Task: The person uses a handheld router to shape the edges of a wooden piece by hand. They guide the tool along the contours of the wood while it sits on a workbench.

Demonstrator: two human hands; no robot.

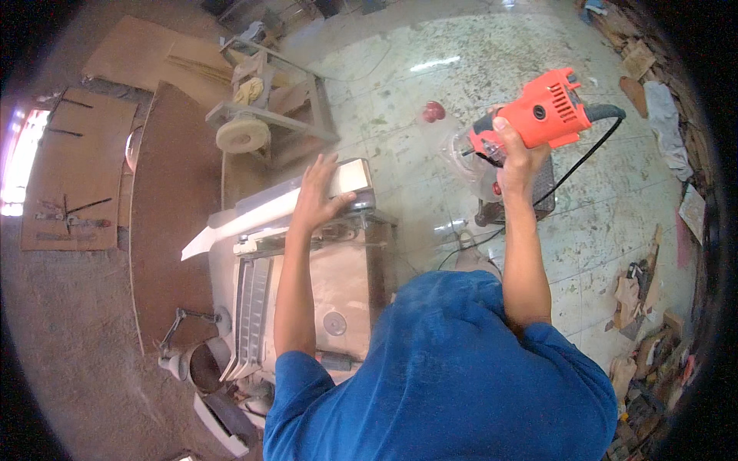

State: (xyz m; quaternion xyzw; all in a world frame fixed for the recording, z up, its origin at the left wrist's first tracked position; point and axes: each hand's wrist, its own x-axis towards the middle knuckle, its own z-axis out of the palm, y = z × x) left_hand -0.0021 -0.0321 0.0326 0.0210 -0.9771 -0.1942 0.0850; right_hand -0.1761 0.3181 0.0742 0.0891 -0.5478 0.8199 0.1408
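Observation:
My right hand [518, 160] is wrapped round the body of an orange-red power router [552, 111]. The router is held up on the right, tilted, with its clear base and red knobs toward the left. Its black cord [588, 157] hangs from the back end. My left hand [314, 192] lies flat, fingers stretched out, on a pale board [352, 178]. The board rests along the far edge of a workshop machine table [330, 284]; a long pale pointed piece [261, 220] extends left from under my hand. Whether the two are one piece, I cannot tell.
Beyond the table stands a wooden frame with a round wheel [243, 135]. Behind the router is a dark stool-like block [544, 188]. A tall brown panel [173, 207] leans at the left, near a board with hanging tools [73, 219]. Scraps [634, 296] line the right side.

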